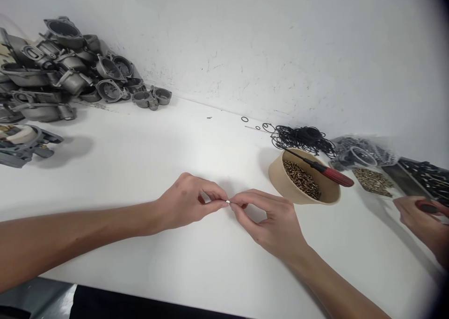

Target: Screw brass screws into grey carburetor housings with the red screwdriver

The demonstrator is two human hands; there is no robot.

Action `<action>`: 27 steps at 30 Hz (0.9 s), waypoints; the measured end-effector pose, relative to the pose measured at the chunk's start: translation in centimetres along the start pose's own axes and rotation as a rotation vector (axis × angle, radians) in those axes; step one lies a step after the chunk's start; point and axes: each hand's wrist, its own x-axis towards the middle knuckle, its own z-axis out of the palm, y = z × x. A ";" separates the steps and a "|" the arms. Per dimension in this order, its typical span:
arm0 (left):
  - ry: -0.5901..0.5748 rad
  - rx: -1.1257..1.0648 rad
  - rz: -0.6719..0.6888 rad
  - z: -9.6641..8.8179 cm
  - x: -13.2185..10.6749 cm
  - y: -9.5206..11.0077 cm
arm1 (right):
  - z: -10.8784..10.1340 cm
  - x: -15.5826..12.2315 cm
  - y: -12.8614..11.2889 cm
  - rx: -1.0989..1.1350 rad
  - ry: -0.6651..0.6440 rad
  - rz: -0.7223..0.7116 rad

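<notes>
Near the front edge of the white table [147,169], about midway along it, both hands are meeting fingertip to fingertip over a tiny metal piece [228,201]. The left hand [185,206] is pinching one end of it between thumb and forefinger, and the right hand [273,223] is pinching the other end; what the piece is exactly is too small to tell. To do this well, the grip should be staying light and right at the tips, with the wrists resting low on the table for steadiness, so the piece is not slipping away. Toward the right edge a tan bowl [298,195] of small brass screws [302,178] is sitting, a red-handled screwdriver [331,173] lying across its rim. Beyond it, against the back edge, black O-rings [303,139] are lying in a heap. At the far right edge another person's hand [426,221] is holding something dark. Grey cast housings [70,71] are piling up in the back left corner
</notes>
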 end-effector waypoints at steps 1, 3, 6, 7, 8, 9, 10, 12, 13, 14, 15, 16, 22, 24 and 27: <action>-0.001 0.004 0.002 0.0 0.0 0.0 | 0.0 0.0 0.0 -0.002 0.002 -0.001; -0.002 0.011 0.008 0.0 0.0 0.0 | 0.0 -0.1 0.0 -0.006 0.002 0.005; -0.002 0.023 0.020 0.0 0.0 0.0 | 0.0 -0.1 0.0 -0.005 -0.003 0.021; -0.004 0.029 0.026 0.0 0.0 0.0 | 0.0 -0.1 0.0 -0.003 -0.005 0.021; -0.004 0.036 0.033 0.0 0.0 0.0 | 0.0 -0.1 0.0 0.001 -0.005 0.019; -0.007 0.046 0.041 0.0 0.0 0.0 | 0.0 -0.1 0.0 0.004 -0.006 0.019; -0.010 0.061 0.051 0.0 -0.1 -0.1 | 0.0 -0.1 0.0 0.006 -0.006 0.019; -0.008 0.107 0.090 0.1 -0.1 -0.2 | 0.0 0.0 -0.1 0.013 -0.008 0.029; 0.000 0.135 0.123 0.2 -0.2 -0.3 | 0.1 0.0 -0.1 0.017 -0.012 0.040; 0.011 0.165 0.164 0.2 -0.2 -0.5 | 0.1 0.0 -0.1 0.021 -0.016 0.054; 0.024 0.194 0.209 0.2 -0.3 -0.7 | 0.1 -0.1 -0.1 0.026 -0.022 0.072; 0.036 0.221 0.255 0.3 -0.3 -0.9 | 0.1 -0.1 -0.2 0.036 -0.028 0.092; 0.040 0.361 0.465 0.1 -0.2 -1.5 | 0.1 -0.1 -0.4 0.157 -0.067 0.248; 0.030 0.409 0.523 0.0 -0.1 -1.5 | 0.1 0.0 -0.3 0.221 -0.084 0.302; 0.032 0.456 0.587 -0.1 0.0 -1.5 | 0.2 0.1 -0.3 0.344 -0.111 0.400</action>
